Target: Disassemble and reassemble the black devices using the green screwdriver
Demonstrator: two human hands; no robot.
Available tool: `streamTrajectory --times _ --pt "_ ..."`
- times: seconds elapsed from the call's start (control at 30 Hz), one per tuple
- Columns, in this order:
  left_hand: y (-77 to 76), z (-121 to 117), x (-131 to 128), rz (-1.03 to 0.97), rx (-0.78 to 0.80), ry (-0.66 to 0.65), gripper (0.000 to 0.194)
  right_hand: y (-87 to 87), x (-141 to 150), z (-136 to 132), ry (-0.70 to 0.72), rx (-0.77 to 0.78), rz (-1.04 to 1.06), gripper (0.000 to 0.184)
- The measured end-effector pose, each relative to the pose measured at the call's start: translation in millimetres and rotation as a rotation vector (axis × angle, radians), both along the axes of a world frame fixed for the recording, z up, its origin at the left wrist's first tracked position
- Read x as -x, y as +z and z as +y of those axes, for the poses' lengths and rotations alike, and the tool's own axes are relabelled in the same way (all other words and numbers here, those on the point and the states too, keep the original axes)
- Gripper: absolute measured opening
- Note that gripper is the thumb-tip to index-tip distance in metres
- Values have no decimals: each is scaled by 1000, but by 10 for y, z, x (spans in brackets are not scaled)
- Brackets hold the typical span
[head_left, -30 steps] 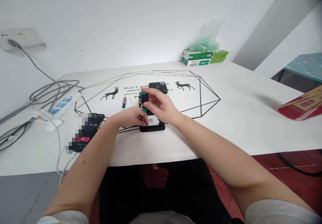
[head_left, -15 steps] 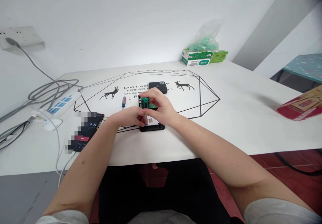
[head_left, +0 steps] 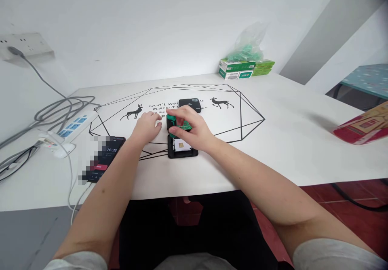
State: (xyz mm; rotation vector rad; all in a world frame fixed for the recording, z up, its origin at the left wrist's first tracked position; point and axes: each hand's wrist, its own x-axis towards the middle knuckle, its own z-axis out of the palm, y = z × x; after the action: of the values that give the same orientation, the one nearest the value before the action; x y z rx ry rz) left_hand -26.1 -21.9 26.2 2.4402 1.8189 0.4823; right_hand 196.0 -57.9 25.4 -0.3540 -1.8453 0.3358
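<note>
Head camera view: right hand [head_left: 194, 130] pinches a green-handled screwdriver [head_left: 172, 123] upright just behind an opened black device [head_left: 182, 148], bracing the tool. Left hand [head_left: 147, 126], fingers loosely curled, covers a small screwdriver left of the device.

**Desk layout**

On the desk [head_left: 273, 140], an opened device [head_left: 182, 148] lies at centre; a small case [head_left: 190, 104] behind it, a phone [head_left: 104, 159] left, a power strip [head_left: 71, 127] further left, stacked boxes [head_left: 245, 68] far behind right.
</note>
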Motion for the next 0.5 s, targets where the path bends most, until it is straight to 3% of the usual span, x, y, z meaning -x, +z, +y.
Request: streamTrajectory --times 0.1,0.23,0.4,0.5 --pt "-109 106 69 148 5 142 37 13 -28 13 -3 25 27 32" --pt "-175 166 102 172 35 229 44 39 -60 26 -24 66 39 29" --pt "-249 213 104 175 38 243 46 22 -36 40 -10 136 107 15" --pt "-300 241 103 193 36 218 47 0 -12 33 57 257 162 17"
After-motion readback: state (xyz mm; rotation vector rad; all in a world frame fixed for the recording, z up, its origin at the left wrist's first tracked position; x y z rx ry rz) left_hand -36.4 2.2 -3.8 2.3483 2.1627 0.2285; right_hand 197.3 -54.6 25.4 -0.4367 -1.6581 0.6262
